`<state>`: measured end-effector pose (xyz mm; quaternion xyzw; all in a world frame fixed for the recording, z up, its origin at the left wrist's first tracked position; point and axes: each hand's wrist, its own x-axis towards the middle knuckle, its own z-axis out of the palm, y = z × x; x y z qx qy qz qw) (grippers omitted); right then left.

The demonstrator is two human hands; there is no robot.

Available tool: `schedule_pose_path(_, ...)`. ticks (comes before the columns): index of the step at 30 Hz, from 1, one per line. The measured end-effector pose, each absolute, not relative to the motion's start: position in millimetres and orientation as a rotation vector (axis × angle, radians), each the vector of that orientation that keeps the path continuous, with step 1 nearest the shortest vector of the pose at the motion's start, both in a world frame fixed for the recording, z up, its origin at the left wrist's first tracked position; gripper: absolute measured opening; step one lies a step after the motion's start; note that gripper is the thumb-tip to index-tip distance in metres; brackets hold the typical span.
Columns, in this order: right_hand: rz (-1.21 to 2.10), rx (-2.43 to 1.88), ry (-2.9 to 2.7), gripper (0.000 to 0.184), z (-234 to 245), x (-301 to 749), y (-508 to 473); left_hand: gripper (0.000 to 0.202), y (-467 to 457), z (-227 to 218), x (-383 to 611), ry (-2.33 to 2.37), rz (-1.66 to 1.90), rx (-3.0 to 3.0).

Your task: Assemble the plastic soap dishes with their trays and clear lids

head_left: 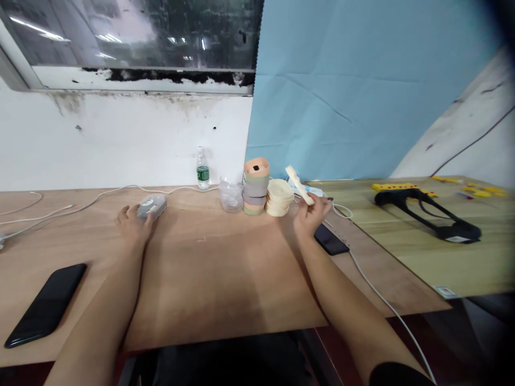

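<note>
My right hand [309, 214] is closed around a cream flat piece [299, 185], holding it tilted above the wooden table [209, 268], just right of a stack of cream discs [279, 197]. Beside that stack stands a stack of coloured rings [256, 186] topped by an orange one. My left hand [132, 221] rests on the table with its fingers touching a grey oval device [152, 206]; it holds nothing I can see.
A clear cup [230, 195] and a small water bottle [203, 170] stand by the wall. One black phone [47, 303] lies at the near left, another [330, 239] by my right wrist. White cables [386, 303] cross the table. A black strap [434, 214] lies on the right table.
</note>
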<state>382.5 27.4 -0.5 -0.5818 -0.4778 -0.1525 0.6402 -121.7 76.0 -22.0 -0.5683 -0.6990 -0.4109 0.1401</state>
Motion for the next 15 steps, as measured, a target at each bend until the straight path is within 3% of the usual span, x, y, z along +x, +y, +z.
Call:
schedule_pose_path(6,-0.520,-1.345,-1.165,0.039,-7.9,388.5,43.2,0.070,86.6,-27.5,-129.1,-2.255,-0.961,-1.702)
schedule_pose_path(15,-0.495,-1.378,-1.185,0.061,-8.0,378.2,49.7,0.055,83.1,-32.5,-113.5,-2.037,-0.845,-1.999)
